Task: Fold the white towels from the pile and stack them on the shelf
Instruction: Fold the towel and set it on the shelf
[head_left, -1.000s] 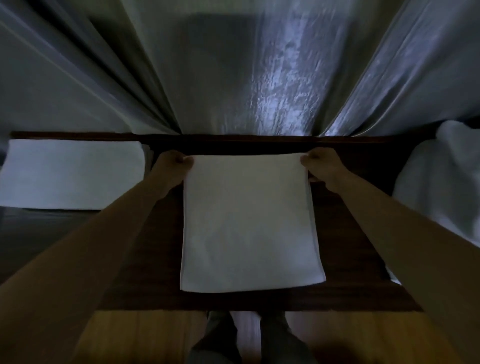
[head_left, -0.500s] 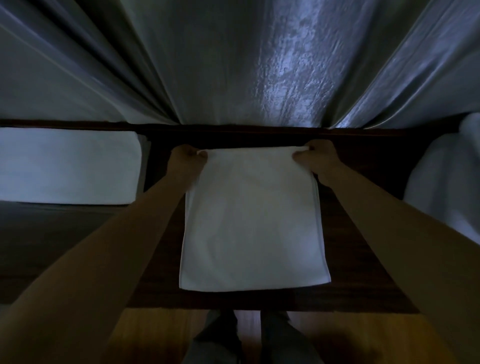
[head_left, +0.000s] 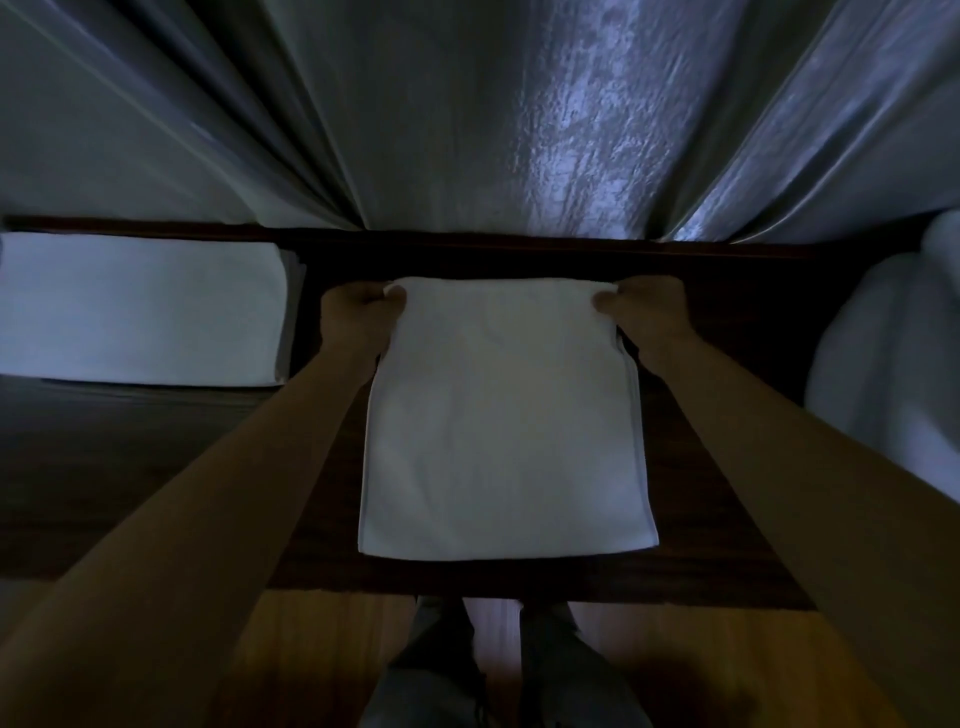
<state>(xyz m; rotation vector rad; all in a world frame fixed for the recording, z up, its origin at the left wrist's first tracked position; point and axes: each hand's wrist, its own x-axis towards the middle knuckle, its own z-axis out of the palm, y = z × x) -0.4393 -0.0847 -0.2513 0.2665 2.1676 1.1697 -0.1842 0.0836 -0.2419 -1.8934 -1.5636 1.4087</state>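
Towel (head_left: 506, 421) lies flat on the dark desk (head_left: 717, 519) between both arms. Left hand (head_left: 358, 319) and right hand (head_left: 647, 312) each pinch a far corner; folded stack (head_left: 140, 309) sits beyond the left hand.

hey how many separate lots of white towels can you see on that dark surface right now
3: one towel in the middle, both hands gripping its far corners; a folded stack at left; a loose pile at right, partly cut off. Towels per stack cannot be counted.

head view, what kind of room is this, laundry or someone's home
Probably a home room, perhaps a bedroom, though it is dim. Long pale curtains hang behind a dark wooden surface, the floor is wood, and folded white towels sit stacked at the left.
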